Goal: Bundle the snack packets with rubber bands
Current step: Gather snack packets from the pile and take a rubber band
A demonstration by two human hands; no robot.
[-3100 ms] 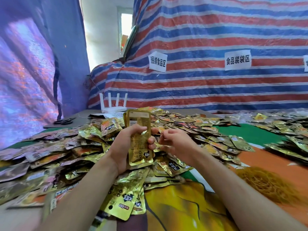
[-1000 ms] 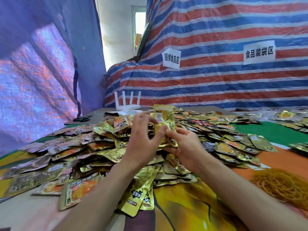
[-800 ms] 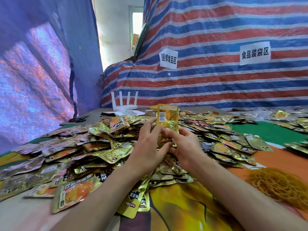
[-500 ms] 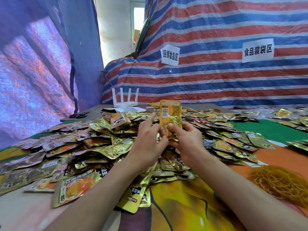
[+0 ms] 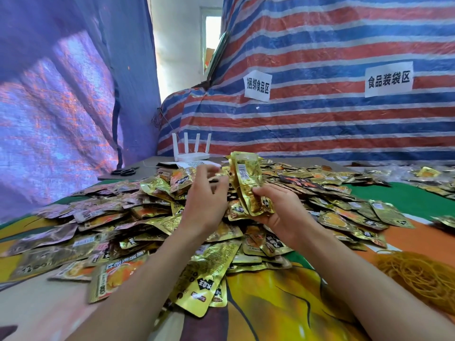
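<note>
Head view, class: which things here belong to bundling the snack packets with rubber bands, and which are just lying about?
Part of the job:
stack of gold foil packets gripped in the right hand
loose heap of gold foil snack packets
tangled pile of yellow rubber bands

Just lying about:
white four-antenna router
black scissors
white paper signs

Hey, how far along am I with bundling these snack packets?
Early, by the look of it. No finished bundle clearly shows. In hand: the right hand grips a small stack of packets, with the left hand beside it, blurred. Left: the big loose pile of packets and a heap of rubber bands.
</note>
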